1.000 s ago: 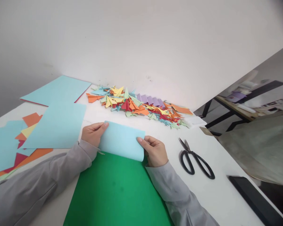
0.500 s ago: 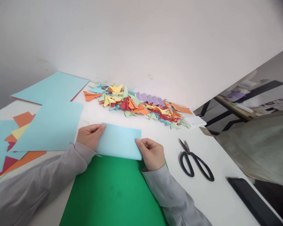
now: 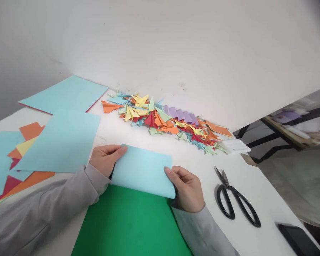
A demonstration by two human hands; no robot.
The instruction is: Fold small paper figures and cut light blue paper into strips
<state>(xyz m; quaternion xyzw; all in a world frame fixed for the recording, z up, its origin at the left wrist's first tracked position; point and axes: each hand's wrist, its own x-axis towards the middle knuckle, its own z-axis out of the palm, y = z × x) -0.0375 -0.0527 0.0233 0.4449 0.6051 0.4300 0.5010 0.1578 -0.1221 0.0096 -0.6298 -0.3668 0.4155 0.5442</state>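
Between both hands is a light blue sheet of paper (image 3: 144, 170), bent over so that its lower edge is rounded. My left hand (image 3: 106, 158) pinches its upper left corner, thumb on the front. At the right edge, my right hand (image 3: 188, 186) grips it, thumb on the front and the other fingers curled behind. Beneath the paper lies a green sheet (image 3: 133, 224) on the white table (image 3: 213, 234). Black-handled scissors (image 3: 230, 195) rest to the right of my right hand, blades partly apart.
Several folded paper planes (image 3: 152, 119) in many colours are heaped along the wall, with purple folded pieces (image 3: 181, 114) behind them. At left lie blue sheets (image 3: 61, 142) and coloured scraps (image 3: 29, 131). A dark flat object (image 3: 298, 240) sits near the right edge, beside a white item (image 3: 234, 146).
The view has tilted and shifted a little, so things on the right appear lower. Both hands keep hold of the blue paper, whose lower edge now looks more rounded at the right.
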